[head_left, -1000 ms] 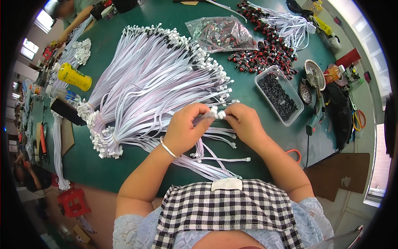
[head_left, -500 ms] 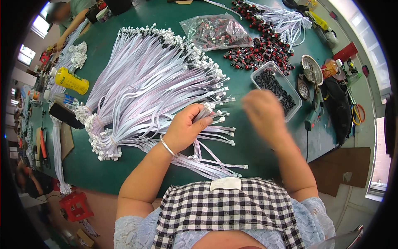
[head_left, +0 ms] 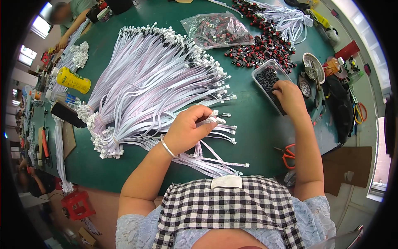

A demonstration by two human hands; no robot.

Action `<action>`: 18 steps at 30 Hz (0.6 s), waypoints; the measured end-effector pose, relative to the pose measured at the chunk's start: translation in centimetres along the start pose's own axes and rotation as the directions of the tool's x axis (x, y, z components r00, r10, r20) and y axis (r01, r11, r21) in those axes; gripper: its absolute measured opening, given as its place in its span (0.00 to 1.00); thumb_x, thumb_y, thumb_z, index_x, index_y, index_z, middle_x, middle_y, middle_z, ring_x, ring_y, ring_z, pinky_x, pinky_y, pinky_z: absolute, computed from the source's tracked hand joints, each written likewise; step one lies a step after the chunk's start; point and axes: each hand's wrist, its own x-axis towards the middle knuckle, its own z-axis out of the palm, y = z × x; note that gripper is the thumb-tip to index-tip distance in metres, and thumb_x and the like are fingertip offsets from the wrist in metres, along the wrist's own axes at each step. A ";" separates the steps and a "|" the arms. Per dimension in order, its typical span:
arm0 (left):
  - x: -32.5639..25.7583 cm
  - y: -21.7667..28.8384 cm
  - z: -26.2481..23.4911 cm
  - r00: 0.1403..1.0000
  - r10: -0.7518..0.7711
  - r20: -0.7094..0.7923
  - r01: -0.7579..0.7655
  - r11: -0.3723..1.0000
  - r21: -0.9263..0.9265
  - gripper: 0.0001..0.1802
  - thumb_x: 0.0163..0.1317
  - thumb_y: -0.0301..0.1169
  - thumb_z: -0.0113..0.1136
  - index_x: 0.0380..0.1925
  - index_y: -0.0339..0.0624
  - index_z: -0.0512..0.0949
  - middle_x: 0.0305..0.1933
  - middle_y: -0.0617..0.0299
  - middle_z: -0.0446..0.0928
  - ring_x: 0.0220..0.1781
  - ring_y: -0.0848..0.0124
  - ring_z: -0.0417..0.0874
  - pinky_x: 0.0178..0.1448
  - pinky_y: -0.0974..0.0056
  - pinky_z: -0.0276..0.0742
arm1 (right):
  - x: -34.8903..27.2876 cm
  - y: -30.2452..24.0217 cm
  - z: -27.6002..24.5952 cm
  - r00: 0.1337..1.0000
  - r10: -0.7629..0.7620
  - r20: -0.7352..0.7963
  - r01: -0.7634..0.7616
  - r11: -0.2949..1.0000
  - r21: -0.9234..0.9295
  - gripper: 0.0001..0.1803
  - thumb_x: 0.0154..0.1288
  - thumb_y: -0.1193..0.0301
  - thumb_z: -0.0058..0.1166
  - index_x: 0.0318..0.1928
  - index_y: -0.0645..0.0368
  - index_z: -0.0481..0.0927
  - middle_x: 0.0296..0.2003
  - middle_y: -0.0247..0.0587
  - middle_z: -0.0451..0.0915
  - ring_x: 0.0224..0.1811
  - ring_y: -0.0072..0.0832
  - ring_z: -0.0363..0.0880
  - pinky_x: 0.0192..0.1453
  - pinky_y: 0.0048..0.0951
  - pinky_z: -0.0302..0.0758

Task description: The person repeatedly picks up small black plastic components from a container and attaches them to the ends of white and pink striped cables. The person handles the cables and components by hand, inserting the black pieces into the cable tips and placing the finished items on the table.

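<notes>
Take the clear plastic tray (head_left: 271,81) of small black parts as the landmark, and read the green bench (head_left: 137,25) from left to right toward it. Far to its left stands a yellow bottle (head_left: 74,80), and between that and the tray lies the big fan of white ribbon cables (head_left: 153,83), their white connector ends pointing toward the tray. Just left of the tray and a little nearer the person, the left hand (head_left: 188,130) is curled with its fingers (head_left: 206,117) pressed together, pinching the connector end of one white cable (head_left: 215,119); the rest of that cable trails back under the palm. The right hand (head_left: 288,95) sits at the tray's near end, fingers bent down into the black parts; whether they have closed on a piece cannot be told, since the knuckles hide the tips. Beyond the tray lie a heap of red and black parts (head_left: 261,45) and a clear bag (head_left: 217,31) of more; nearer the person, below the tray, orange-handled scissors (head_left: 286,153). To do this step well, I judge the left hand should hold the connector steady, clear of the loose cables, while the right picks a single black piece, not a clump.
</notes>
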 end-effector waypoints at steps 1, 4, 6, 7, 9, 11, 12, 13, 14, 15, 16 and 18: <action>0.0 0.1 0.0 0.999 -0.037 0.001 0.037 0.999 -0.012 0.06 0.59 0.24 0.60 0.37 0.38 0.76 0.34 0.70 0.73 0.34 0.82 0.69 0.39 0.74 0.66 | 0.0 -0.1 0.0 1.000 0.003 -0.008 -0.003 1.000 -0.019 0.07 0.57 0.70 0.56 0.37 0.57 0.80 0.36 0.44 0.78 0.42 0.43 0.77 0.47 0.41 0.73; 0.2 0.2 0.2 0.988 -0.152 0.005 0.152 0.985 -0.080 0.06 0.58 0.24 0.60 0.36 0.39 0.75 0.31 0.71 0.72 0.32 0.84 0.68 0.36 0.76 0.65 | -0.3 -0.7 -0.3 0.999 0.020 -0.031 -0.021 0.998 -0.051 0.08 0.61 0.67 0.52 0.36 0.57 0.79 0.36 0.43 0.78 0.42 0.41 0.77 0.45 0.41 0.73; 0.1 0.2 0.3 0.971 -0.238 0.013 0.236 0.957 -0.171 0.06 0.58 0.24 0.60 0.36 0.39 0.75 0.30 0.72 0.72 0.31 0.85 0.68 0.35 0.76 0.65 | -0.4 -1.0 -0.3 0.998 0.039 -0.044 -0.041 0.998 -0.040 0.09 0.63 0.66 0.50 0.36 0.57 0.79 0.35 0.43 0.78 0.41 0.41 0.77 0.44 0.41 0.73; 0.2 0.0 0.3 0.973 -0.230 0.006 0.226 0.951 -0.209 0.06 0.58 0.24 0.60 0.36 0.39 0.75 0.30 0.72 0.72 0.30 0.85 0.68 0.35 0.76 0.64 | -0.3 -0.9 -0.2 0.996 0.043 -0.077 -0.044 0.999 -0.015 0.10 0.63 0.65 0.49 0.36 0.57 0.79 0.34 0.44 0.78 0.40 0.42 0.77 0.44 0.41 0.73; 0.4 -0.7 0.3 0.977 -0.214 -0.010 0.202 0.937 -0.284 0.06 0.58 0.23 0.60 0.36 0.39 0.75 0.30 0.71 0.72 0.29 0.85 0.68 0.34 0.76 0.64 | 0.0 -0.7 -0.2 0.988 0.052 -0.144 -0.048 0.998 0.036 0.11 0.65 0.65 0.47 0.37 0.57 0.79 0.32 0.45 0.78 0.38 0.43 0.77 0.43 0.40 0.73; 0.3 -0.3 0.3 0.967 -0.254 0.000 0.242 0.923 -0.300 0.06 0.59 0.24 0.60 0.35 0.38 0.75 0.30 0.71 0.72 0.29 0.84 0.68 0.34 0.76 0.65 | 0.1 -0.8 -0.3 0.984 0.117 -0.131 -0.104 0.989 0.100 0.10 0.65 0.66 0.48 0.38 0.58 0.79 0.30 0.46 0.77 0.36 0.43 0.77 0.41 0.38 0.73; 0.3 -0.2 0.2 0.962 -0.272 0.003 0.260 0.915 -0.307 0.06 0.59 0.24 0.60 0.35 0.38 0.75 0.30 0.71 0.72 0.29 0.84 0.68 0.34 0.76 0.65 | 0.2 -0.9 -0.3 0.981 0.147 -0.125 -0.131 0.983 0.132 0.10 0.65 0.67 0.48 0.38 0.59 0.79 0.28 0.47 0.76 0.34 0.43 0.77 0.40 0.37 0.73; 0.4 -0.3 0.3 0.966 -0.258 -0.008 0.240 0.910 -0.337 0.06 0.59 0.24 0.60 0.35 0.38 0.75 0.30 0.71 0.72 0.29 0.84 0.68 0.34 0.76 0.65 | 0.1 -1.1 -0.4 0.985 0.142 -0.100 -0.112 0.958 0.264 0.10 0.65 0.68 0.49 0.38 0.60 0.79 0.27 0.46 0.76 0.34 0.42 0.77 0.39 0.36 0.72; 0.4 -0.4 0.3 0.970 -0.244 -0.019 0.220 0.904 -0.366 0.06 0.59 0.25 0.60 0.35 0.38 0.75 0.30 0.71 0.72 0.29 0.84 0.68 0.34 0.76 0.65 | -0.2 -1.5 -0.4 0.988 0.134 -0.077 -0.094 0.915 0.391 0.09 0.64 0.68 0.49 0.38 0.60 0.79 0.27 0.46 0.76 0.33 0.41 0.77 0.39 0.35 0.72; 0.4 -0.4 0.3 0.972 -0.231 -0.032 0.200 0.897 -0.395 0.06 0.59 0.25 0.60 0.35 0.38 0.75 0.30 0.71 0.72 0.29 0.84 0.68 0.34 0.76 0.65 | -0.5 -2.0 -0.5 0.991 0.121 -0.055 -0.077 0.855 0.513 0.09 0.64 0.69 0.50 0.39 0.61 0.79 0.26 0.46 0.75 0.32 0.40 0.77 0.38 0.35 0.71; 0.4 -0.4 0.3 0.975 -0.221 -0.030 0.189 0.893 -0.408 0.05 0.59 0.25 0.60 0.35 0.38 0.75 0.30 0.71 0.72 0.28 0.84 0.68 0.34 0.76 0.64 | -0.7 -2.6 -0.5 0.989 0.144 -0.024 -0.105 0.812 0.574 0.09 0.63 0.70 0.51 0.39 0.61 0.80 0.25 0.46 0.75 0.32 0.40 0.76 0.38 0.34 0.71; 0.7 -0.1 0.5 0.981 -0.194 -0.012 0.169 0.883 -0.437 0.05 0.60 0.26 0.60 0.34 0.38 0.75 0.29 0.71 0.72 0.28 0.84 0.68 0.33 0.76 0.64 | -1.3 -3.5 -0.7 0.980 0.196 0.040 -0.171 0.713 0.680 0.08 0.62 0.72 0.53 0.39 0.62 0.80 0.25 0.45 0.75 0.31 0.38 0.76 0.37 0.32 0.71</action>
